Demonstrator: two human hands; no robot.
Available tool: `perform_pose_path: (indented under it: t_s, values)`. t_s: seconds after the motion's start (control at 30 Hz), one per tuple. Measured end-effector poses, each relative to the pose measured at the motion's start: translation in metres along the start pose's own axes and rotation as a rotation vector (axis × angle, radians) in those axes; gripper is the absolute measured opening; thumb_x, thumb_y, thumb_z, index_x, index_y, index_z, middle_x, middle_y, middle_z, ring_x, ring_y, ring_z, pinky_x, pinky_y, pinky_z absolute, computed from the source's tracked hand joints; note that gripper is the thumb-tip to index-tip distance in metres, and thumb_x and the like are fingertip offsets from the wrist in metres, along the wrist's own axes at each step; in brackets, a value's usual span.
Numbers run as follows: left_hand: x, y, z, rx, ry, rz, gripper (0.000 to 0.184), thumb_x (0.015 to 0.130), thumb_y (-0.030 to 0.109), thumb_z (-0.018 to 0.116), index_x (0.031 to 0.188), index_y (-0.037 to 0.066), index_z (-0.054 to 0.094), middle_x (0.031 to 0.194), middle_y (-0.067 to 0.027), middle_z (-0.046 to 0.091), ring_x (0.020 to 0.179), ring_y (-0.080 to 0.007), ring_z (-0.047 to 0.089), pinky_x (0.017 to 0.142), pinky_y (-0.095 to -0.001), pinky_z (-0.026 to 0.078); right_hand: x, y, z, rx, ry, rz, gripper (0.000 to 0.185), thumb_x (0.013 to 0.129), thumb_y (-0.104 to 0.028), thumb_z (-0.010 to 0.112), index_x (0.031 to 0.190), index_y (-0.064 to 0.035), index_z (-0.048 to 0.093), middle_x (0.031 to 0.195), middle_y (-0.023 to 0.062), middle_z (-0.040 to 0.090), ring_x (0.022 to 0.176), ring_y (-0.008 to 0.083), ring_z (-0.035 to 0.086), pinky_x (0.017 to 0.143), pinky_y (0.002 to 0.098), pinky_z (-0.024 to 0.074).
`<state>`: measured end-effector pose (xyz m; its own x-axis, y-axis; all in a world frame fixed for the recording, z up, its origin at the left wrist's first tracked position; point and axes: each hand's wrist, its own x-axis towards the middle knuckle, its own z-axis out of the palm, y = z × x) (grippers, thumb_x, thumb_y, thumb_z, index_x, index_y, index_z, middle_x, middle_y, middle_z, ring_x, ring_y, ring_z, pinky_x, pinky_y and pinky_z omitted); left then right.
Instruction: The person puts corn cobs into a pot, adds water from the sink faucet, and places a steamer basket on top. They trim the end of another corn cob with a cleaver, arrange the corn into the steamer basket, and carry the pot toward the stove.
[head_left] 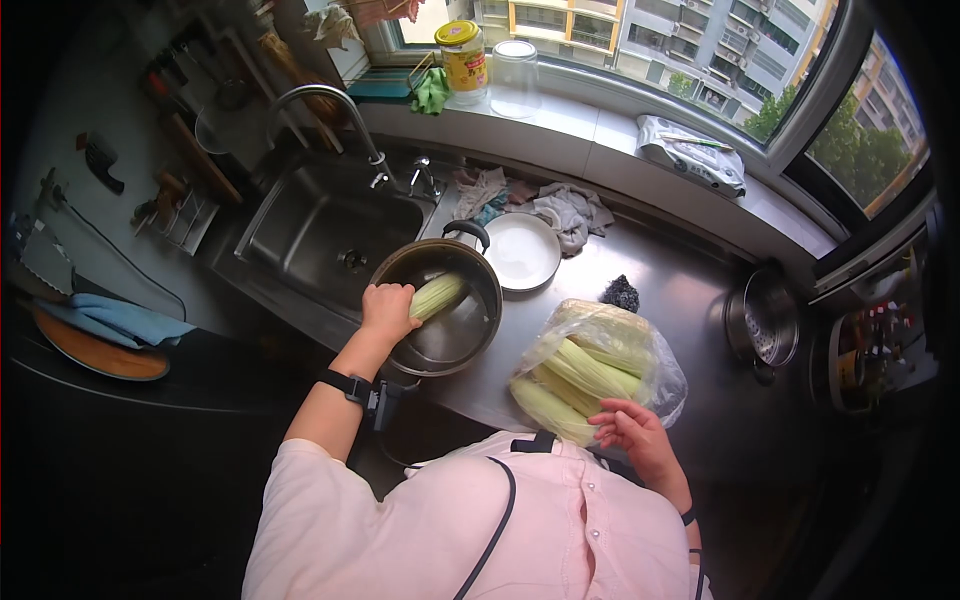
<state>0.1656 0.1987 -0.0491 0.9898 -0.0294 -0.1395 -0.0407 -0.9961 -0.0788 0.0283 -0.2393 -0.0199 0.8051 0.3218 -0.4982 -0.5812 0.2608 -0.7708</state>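
Observation:
A pale green ear of corn in its husk [438,295] lies inside a metal pot [447,340] beside the sink. My left hand [390,312] reaches over the pot's rim with its fingers wrapped round one end of that ear. Several more husked ears [580,375] lie in a clear plastic bag [665,385] on the steel counter. My right hand [630,430] is at the bag's near edge, fingers apart and slightly curled, holding nothing. A white plate [522,252] sits just behind the pot.
The steel sink [335,232] with its faucet [340,95] is at the left. Cloths [572,213] lie behind the plate, a dark scrubber [621,293] behind the bag. A steamer pot [768,320] stands right. Jars [465,68] line the windowsill.

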Motion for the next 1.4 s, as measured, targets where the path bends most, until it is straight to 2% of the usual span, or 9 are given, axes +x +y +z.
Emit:
perform_pose_path:
  t_s: [0.2, 0.4, 0.6, 0.7, 0.77, 0.87, 1.07, 1.2, 1.4]
  values:
    - [-0.011, -0.005, -0.045, -0.255, 0.415, -0.101, 0.027, 0.072, 0.024, 0.084, 0.093, 0.011, 0.072, 0.097, -0.0048, 0.061, 0.100, -0.0254, 0.060, 0.087, -0.0411, 0.047, -0.001, -0.004, -0.003, -0.099, 0.061, -0.038, 0.031, 0.101, -0.015, 0.058, 0.126, 0.0014, 0.060, 0.107, 0.0145, 0.071, 0.088, 0.0158, 0.068, 0.076, 0.0275, 0.0554]
    - [-0.041, 0.020, -0.106, -0.594, 0.558, -0.038, 0.009, 0.084, 0.013, 0.074, 0.084, 0.004, 0.071, 0.074, -0.0068, 0.063, 0.064, -0.0206, 0.063, 0.060, -0.0319, 0.048, 0.017, -0.001, -0.017, -0.464, 0.221, -0.190, 0.019, 0.096, -0.010, 0.062, 0.110, 0.0001, 0.069, 0.099, 0.0107, 0.073, 0.081, 0.0164, 0.068, 0.072, 0.0293, 0.0539]
    - [-0.060, 0.131, -0.064, -0.933, 0.009, 0.512, 0.009, 0.086, 0.010, 0.072, 0.092, 0.003, 0.071, 0.085, -0.0098, 0.069, 0.074, -0.0235, 0.067, 0.067, -0.0318, 0.053, 0.062, 0.008, -0.029, -1.149, 0.414, -0.447, 0.015, 0.087, -0.010, 0.067, 0.099, -0.0016, 0.071, 0.094, 0.0173, 0.069, 0.083, 0.0339, 0.068, 0.075, 0.0401, 0.0536]
    - [-0.051, 0.175, -0.022, -0.842, 0.007, 0.742, 0.030, 0.083, 0.008, 0.071, 0.112, 0.006, 0.066, 0.109, -0.0090, 0.068, 0.099, -0.0292, 0.066, 0.081, -0.0355, 0.053, 0.078, 0.008, -0.024, -1.385, 0.371, -0.555, 0.024, 0.084, -0.019, 0.071, 0.102, -0.0024, 0.070, 0.098, 0.0174, 0.067, 0.091, 0.0360, 0.067, 0.079, 0.0445, 0.0529]
    - [-0.046, 0.192, -0.011, -0.774, 0.077, 0.748, 0.036, 0.081, 0.009, 0.072, 0.115, 0.006, 0.064, 0.113, -0.0090, 0.066, 0.107, -0.0295, 0.063, 0.088, -0.0383, 0.051, 0.073, -0.005, -0.008, -1.421, 0.262, -0.311, 0.035, 0.079, -0.028, 0.076, 0.103, -0.0030, 0.069, 0.101, 0.0173, 0.065, 0.097, 0.0366, 0.065, 0.082, 0.0459, 0.0522]
    - [-0.038, 0.207, 0.007, -0.609, 0.124, 0.733, 0.047, 0.076, 0.013, 0.076, 0.121, 0.007, 0.060, 0.122, -0.0092, 0.062, 0.118, -0.0298, 0.057, 0.098, -0.0434, 0.045, 0.076, 0.004, -0.006, -1.494, 0.281, -0.324, 0.043, 0.075, -0.034, 0.079, 0.103, -0.0027, 0.069, 0.100, 0.0162, 0.067, 0.095, 0.0371, 0.066, 0.083, 0.0457, 0.0525]
    - [-0.044, 0.207, -0.009, -0.563, 0.126, 0.689, 0.058, 0.070, 0.025, 0.081, 0.123, 0.010, 0.059, 0.115, -0.0100, 0.064, 0.112, -0.0287, 0.060, 0.101, -0.0454, 0.042, 0.032, -0.047, 0.026, -1.161, 0.237, -0.508, 0.040, 0.074, -0.022, 0.081, 0.106, -0.0009, 0.070, 0.093, 0.0173, 0.069, 0.082, 0.0288, 0.070, 0.077, 0.0373, 0.0550]
    - [-0.067, 0.173, -0.074, -0.930, 0.066, 0.643, 0.054, 0.069, 0.029, 0.082, 0.116, 0.009, 0.063, 0.105, -0.0093, 0.067, 0.097, -0.0300, 0.066, 0.089, -0.0403, 0.050, 0.005, -0.077, 0.013, -0.262, 0.023, -0.484, 0.032, 0.090, -0.010, 0.073, 0.118, 0.0029, 0.065, 0.100, 0.0122, 0.072, 0.081, 0.0133, 0.067, 0.073, 0.0277, 0.0550]
    - [-0.074, 0.067, -0.116, -0.675, 0.138, -0.044, 0.051, 0.069, 0.032, 0.083, 0.110, 0.006, 0.066, 0.102, -0.0115, 0.067, 0.092, -0.0301, 0.067, 0.080, -0.0384, 0.053, 0.010, -0.057, -0.014, -0.331, 0.190, -0.457, 0.023, 0.095, -0.006, 0.066, 0.116, 0.0037, 0.064, 0.095, 0.0109, 0.072, 0.080, 0.0118, 0.067, 0.071, 0.0246, 0.0541]
